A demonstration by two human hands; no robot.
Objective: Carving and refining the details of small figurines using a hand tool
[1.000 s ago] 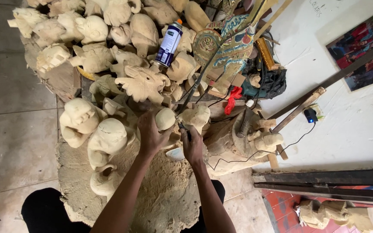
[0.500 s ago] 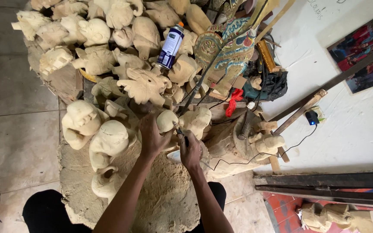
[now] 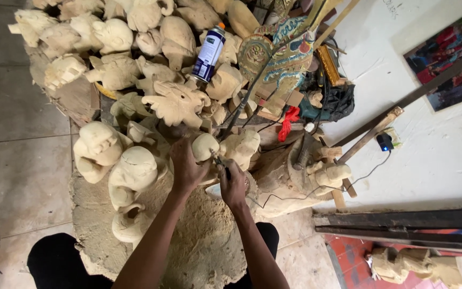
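My left hand (image 3: 186,167) grips a small pale wooden carving (image 3: 205,146), a rounded head-like piece, held above a mound of wood shavings (image 3: 199,241). My right hand (image 3: 233,184) is closed around a thin dark carving tool (image 3: 220,162) whose tip touches the carving's right side. Both forearms reach up from the bottom of the head view, over my dark-clothed knees.
A heap of unfinished pale wooden figures (image 3: 135,64) fills the upper left. A spray can (image 3: 209,52) stands among them. A painted flat puppet (image 3: 282,56), a red rag (image 3: 289,119), a wooden block (image 3: 284,176), dark planks (image 3: 402,222) and a wall plug (image 3: 385,142) lie right.
Both hands stay on the carving and tool, shifting only slightly; the view has drifted a little.
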